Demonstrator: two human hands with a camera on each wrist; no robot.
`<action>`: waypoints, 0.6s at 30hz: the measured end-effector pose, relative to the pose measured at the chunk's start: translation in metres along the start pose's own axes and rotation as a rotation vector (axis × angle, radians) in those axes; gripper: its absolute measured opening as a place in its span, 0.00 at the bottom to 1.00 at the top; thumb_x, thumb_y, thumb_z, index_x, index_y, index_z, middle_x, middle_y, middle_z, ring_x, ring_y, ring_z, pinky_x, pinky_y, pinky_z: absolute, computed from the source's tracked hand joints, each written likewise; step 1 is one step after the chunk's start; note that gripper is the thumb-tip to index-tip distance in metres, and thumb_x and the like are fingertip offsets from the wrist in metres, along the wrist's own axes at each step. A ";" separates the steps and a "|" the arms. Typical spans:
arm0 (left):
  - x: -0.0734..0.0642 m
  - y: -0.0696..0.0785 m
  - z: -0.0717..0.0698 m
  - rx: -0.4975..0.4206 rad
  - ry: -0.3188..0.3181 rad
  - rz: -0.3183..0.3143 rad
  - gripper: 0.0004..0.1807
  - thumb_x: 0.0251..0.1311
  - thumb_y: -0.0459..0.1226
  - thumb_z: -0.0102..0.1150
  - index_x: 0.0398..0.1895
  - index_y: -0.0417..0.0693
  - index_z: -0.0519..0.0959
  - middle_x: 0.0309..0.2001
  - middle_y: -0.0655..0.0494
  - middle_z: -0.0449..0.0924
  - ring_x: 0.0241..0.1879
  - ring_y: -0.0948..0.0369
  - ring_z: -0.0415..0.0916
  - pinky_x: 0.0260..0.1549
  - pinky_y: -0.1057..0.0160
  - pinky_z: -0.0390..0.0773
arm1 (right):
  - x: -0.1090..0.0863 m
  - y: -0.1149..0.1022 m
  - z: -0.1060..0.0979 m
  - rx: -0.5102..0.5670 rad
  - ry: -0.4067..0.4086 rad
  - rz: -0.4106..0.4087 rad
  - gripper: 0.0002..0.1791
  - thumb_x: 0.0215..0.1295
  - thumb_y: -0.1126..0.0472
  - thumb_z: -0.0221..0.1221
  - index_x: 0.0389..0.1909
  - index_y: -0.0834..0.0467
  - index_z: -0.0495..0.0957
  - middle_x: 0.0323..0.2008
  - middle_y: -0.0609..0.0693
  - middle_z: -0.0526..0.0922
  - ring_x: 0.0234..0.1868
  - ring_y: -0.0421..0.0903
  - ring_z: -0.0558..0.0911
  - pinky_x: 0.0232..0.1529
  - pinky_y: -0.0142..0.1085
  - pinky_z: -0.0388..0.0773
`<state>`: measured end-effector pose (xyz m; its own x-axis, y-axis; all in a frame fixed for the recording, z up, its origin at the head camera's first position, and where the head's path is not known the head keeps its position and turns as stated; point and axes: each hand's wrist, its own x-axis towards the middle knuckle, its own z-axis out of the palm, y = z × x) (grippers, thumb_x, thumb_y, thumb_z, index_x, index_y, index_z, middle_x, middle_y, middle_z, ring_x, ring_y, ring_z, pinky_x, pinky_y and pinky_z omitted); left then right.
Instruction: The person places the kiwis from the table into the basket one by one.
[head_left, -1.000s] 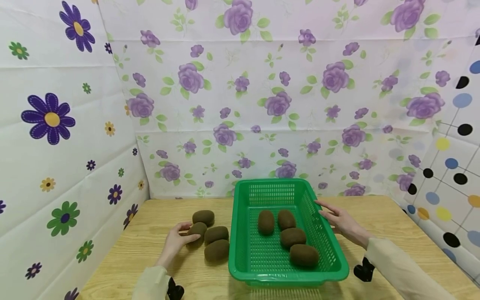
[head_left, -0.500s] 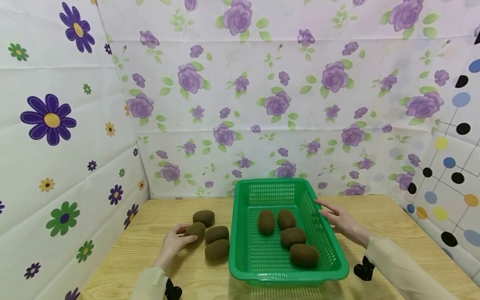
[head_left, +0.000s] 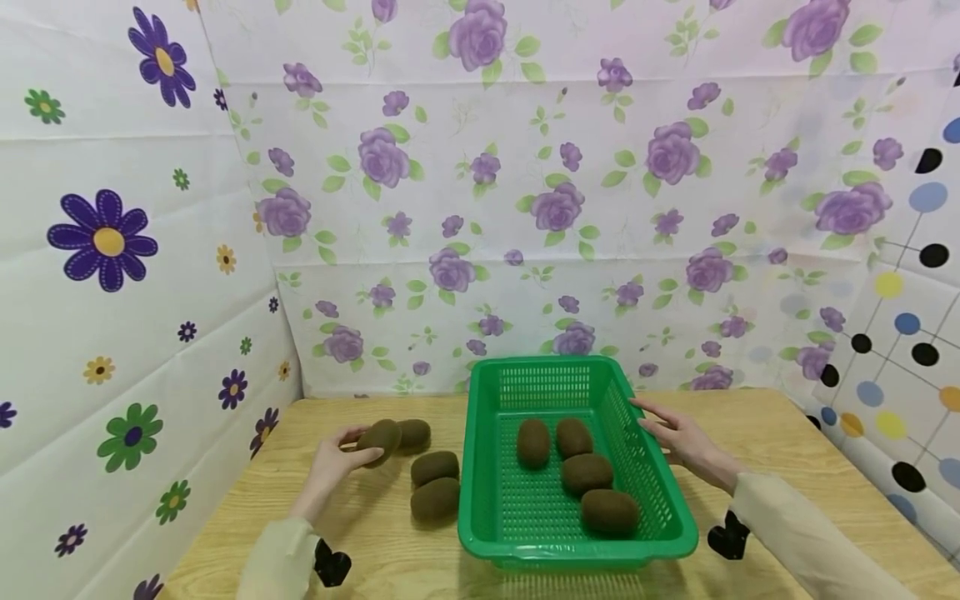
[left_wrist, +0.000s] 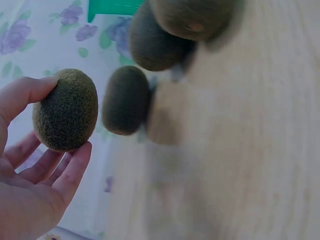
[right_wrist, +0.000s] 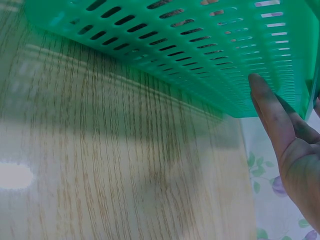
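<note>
In the head view my left hand [head_left: 333,461] holds a brown, fuzzy kiwi [head_left: 380,442] above the left side of the table. The left wrist view shows this kiwi [left_wrist: 66,110] between the thumb and the fingertips. Just beyond it lies another kiwi [head_left: 414,436], and two more kiwis [head_left: 435,498] sit against each other beside the green plastic basket [head_left: 577,553]. Inside the basket are several kiwis [head_left: 533,443]. My right hand [head_left: 686,443] touches the basket's right rim. In the right wrist view, its fingers [right_wrist: 272,112] lie straight along the slotted outer wall.
The wooden table [head_left: 247,517] carries everything. A flowered cloth [head_left: 510,208] hangs behind it, with patterned sheets [head_left: 150,350] at the left and right. Dark wrist devices [head_left: 331,564] sit at both cuffs.
My left hand has taken the kiwi from among the others, raised it and moved it left, away from the pair by the basket. The right hand and the basket have stayed put.
</note>
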<state>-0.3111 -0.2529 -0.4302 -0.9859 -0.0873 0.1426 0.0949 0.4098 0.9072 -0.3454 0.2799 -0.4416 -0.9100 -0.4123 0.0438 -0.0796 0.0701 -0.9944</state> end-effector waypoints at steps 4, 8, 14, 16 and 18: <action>0.002 0.012 -0.003 -0.008 -0.020 0.005 0.32 0.50 0.40 0.66 0.58 0.38 0.68 0.54 0.39 0.67 0.50 0.46 0.67 0.42 0.54 0.71 | 0.001 0.000 0.000 0.012 0.010 0.018 0.31 0.70 0.58 0.45 0.70 0.56 0.45 0.60 0.69 0.58 0.52 0.59 0.71 0.42 0.51 0.73; 0.005 0.017 -0.002 -0.017 -0.044 0.021 0.33 0.48 0.42 0.67 0.58 0.40 0.69 0.55 0.41 0.67 0.51 0.47 0.67 0.45 0.51 0.69 | 0.001 -0.001 0.001 0.005 0.017 0.031 0.31 0.71 0.57 0.45 0.70 0.54 0.46 0.61 0.69 0.56 0.53 0.59 0.71 0.43 0.51 0.73; 0.009 0.038 0.004 -0.014 -0.104 0.067 0.32 0.46 0.43 0.69 0.56 0.46 0.72 0.54 0.47 0.69 0.51 0.50 0.68 0.45 0.50 0.69 | 0.000 -0.002 0.002 -0.009 0.016 0.025 0.31 0.70 0.57 0.45 0.70 0.55 0.46 0.62 0.69 0.53 0.54 0.58 0.70 0.43 0.50 0.73; 0.010 0.049 0.007 -0.010 -0.122 0.102 0.30 0.46 0.43 0.69 0.55 0.46 0.73 0.53 0.48 0.71 0.50 0.50 0.69 0.44 0.52 0.70 | 0.000 -0.002 0.002 -0.013 0.015 0.021 0.31 0.70 0.56 0.46 0.70 0.55 0.46 0.63 0.69 0.51 0.54 0.58 0.69 0.43 0.50 0.73; 0.010 0.059 0.011 -0.015 -0.147 0.144 0.30 0.47 0.42 0.69 0.55 0.45 0.73 0.52 0.48 0.71 0.49 0.50 0.69 0.43 0.53 0.71 | -0.001 -0.002 0.001 -0.021 0.011 0.011 0.32 0.70 0.56 0.45 0.70 0.56 0.45 0.63 0.70 0.50 0.54 0.58 0.69 0.42 0.50 0.73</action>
<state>-0.3168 -0.2196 -0.3795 -0.9715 0.1051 0.2125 0.2369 0.3953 0.8875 -0.3442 0.2787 -0.4399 -0.9151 -0.4017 0.0341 -0.0780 0.0934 -0.9926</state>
